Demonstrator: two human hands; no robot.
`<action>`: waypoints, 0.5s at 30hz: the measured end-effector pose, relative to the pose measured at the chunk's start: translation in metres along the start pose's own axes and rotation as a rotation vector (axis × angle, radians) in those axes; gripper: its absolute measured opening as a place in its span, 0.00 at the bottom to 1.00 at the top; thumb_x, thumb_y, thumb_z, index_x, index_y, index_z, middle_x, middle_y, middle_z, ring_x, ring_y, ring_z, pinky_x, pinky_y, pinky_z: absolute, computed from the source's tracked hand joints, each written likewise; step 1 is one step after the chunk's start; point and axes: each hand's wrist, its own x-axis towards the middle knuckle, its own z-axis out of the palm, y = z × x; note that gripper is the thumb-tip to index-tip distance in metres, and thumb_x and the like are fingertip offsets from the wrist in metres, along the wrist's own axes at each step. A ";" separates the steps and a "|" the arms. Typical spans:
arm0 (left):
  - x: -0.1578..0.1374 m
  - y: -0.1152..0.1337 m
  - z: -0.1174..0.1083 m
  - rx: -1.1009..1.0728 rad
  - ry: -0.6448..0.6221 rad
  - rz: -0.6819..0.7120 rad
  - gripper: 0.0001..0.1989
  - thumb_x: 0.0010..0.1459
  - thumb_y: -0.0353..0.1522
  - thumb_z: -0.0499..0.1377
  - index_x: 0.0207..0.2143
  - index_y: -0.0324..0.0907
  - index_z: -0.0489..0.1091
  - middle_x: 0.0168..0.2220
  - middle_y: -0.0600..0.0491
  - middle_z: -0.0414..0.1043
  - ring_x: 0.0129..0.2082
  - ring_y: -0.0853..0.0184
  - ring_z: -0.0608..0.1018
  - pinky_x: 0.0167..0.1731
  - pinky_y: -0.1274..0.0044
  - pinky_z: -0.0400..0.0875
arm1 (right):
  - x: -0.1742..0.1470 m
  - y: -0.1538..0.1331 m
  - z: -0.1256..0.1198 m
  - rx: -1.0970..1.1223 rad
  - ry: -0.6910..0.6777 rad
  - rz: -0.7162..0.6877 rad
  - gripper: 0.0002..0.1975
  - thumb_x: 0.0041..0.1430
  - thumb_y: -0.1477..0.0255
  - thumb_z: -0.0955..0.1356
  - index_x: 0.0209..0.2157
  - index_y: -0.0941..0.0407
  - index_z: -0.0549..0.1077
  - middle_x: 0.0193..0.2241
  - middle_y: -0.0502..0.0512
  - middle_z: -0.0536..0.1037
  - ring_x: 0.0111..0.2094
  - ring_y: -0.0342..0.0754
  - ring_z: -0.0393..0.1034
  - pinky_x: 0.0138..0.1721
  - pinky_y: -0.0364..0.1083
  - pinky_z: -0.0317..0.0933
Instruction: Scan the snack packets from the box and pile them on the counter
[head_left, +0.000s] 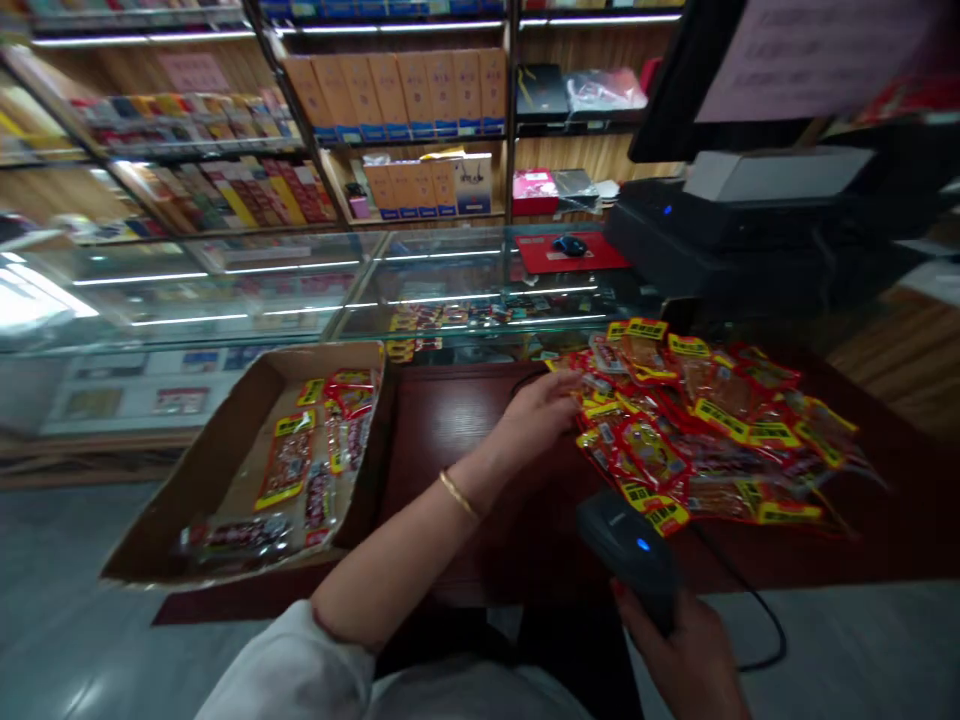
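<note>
My left hand (541, 408), with a gold bangle on the wrist, reaches to the left edge of a heap of snack packets (652, 450). Its fingers are stretched out against the nearest packets, a little blurred, and I see nothing held in them. The packets are clear with red and yellow printing. Below the heap, my right hand (686, 650) is wrapped round the handle of a black barcode scanner (626, 545) with a blue light. The scanner's head tilts up and left toward the heap. On the left, an open cardboard box (206, 465) holds several similar packets lying flat.
The dark red wooden counter (457, 420) carries the box and heap. A scanner cable (776, 615) loops at the lower right. Behind stands a glass display case (292, 290) with a mouse (570, 245) on a red mat. A monitor and black machine (720, 240) rise at the right.
</note>
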 end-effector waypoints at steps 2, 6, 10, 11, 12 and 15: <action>-0.055 0.019 -0.034 0.155 0.037 0.119 0.17 0.58 0.33 0.64 0.51 0.43 0.77 0.52 0.45 0.78 0.47 0.60 0.79 0.46 0.72 0.74 | -0.002 0.007 0.005 -0.036 0.010 0.028 0.27 0.60 0.44 0.65 0.34 0.53 0.81 0.27 0.59 0.86 0.30 0.60 0.83 0.29 0.48 0.74; -0.128 0.059 -0.140 0.636 0.447 0.173 0.14 0.61 0.40 0.60 0.46 0.45 0.79 0.43 0.47 0.82 0.43 0.59 0.81 0.44 0.70 0.74 | 0.003 0.014 0.017 -0.032 -0.039 0.021 0.26 0.61 0.45 0.64 0.35 0.52 0.82 0.30 0.59 0.87 0.34 0.61 0.84 0.31 0.49 0.75; -0.151 0.073 -0.262 1.340 0.631 -0.237 0.15 0.57 0.41 0.62 0.42 0.43 0.79 0.39 0.46 0.82 0.40 0.54 0.82 0.42 0.70 0.73 | 0.011 0.013 0.026 -0.048 -0.156 -0.072 0.24 0.61 0.48 0.67 0.38 0.53 0.83 0.34 0.59 0.87 0.37 0.62 0.84 0.32 0.48 0.75; -0.154 0.072 -0.284 1.440 0.595 -0.390 0.14 0.56 0.42 0.62 0.38 0.42 0.79 0.36 0.44 0.82 0.39 0.53 0.82 0.41 0.70 0.73 | 0.013 0.011 0.027 -0.051 -0.171 -0.089 0.23 0.60 0.49 0.68 0.38 0.53 0.83 0.34 0.59 0.88 0.37 0.61 0.84 0.31 0.48 0.75; -0.157 0.069 -0.301 1.509 0.542 -0.519 0.14 0.55 0.43 0.63 0.34 0.41 0.78 0.33 0.43 0.81 0.38 0.52 0.82 0.40 0.70 0.72 | 0.014 0.009 0.029 -0.049 -0.179 -0.101 0.23 0.60 0.48 0.68 0.38 0.52 0.83 0.33 0.59 0.88 0.37 0.61 0.84 0.32 0.48 0.76; -0.166 0.055 -0.324 1.570 0.394 -0.644 0.15 0.52 0.44 0.65 0.28 0.41 0.74 0.30 0.40 0.80 0.36 0.50 0.82 0.37 0.70 0.71 | 0.017 -0.003 0.032 -0.041 -0.189 -0.119 0.25 0.60 0.46 0.67 0.34 0.52 0.84 0.30 0.58 0.87 0.32 0.60 0.84 0.30 0.47 0.76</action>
